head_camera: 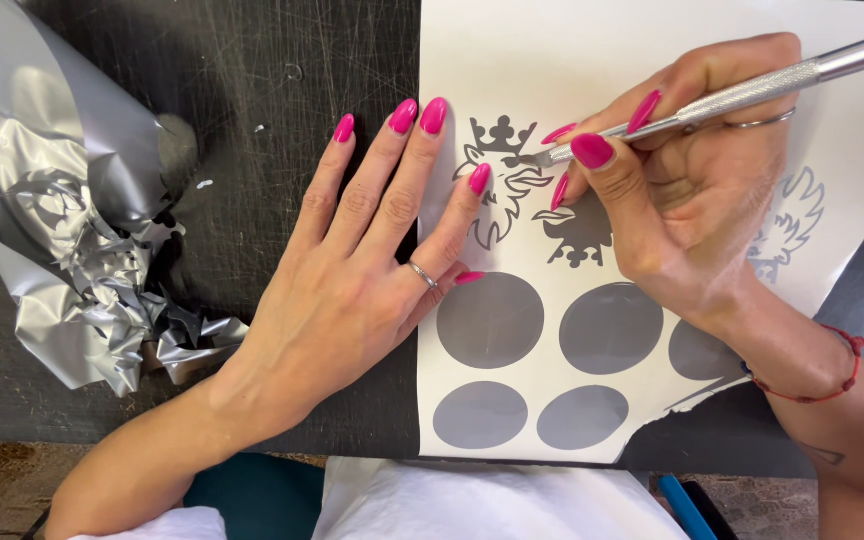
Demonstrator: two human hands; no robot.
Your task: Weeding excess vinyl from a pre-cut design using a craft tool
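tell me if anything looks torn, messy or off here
The white backing sheet has a ragged, torn lower right edge near the grey circles. A crumpled heap of silver vinyl scraps lies left of the left hand. The black mat is heavily scratched.

A white sticker sheet (652,50) lies on the dark cutting mat (252,60), covering the right half of the view, its lower right edge torn. Its upper row carries grey crowned-griffin decals: one outlined (500,175) near the sheet's left edge, one solid (580,238) beside it, and a paler one (792,225) further right, partly hidden. Below them sit plain grey round stickers, three in one row (490,320) and two oval-looking ones (480,414) nearest the sheet's bottom edge.
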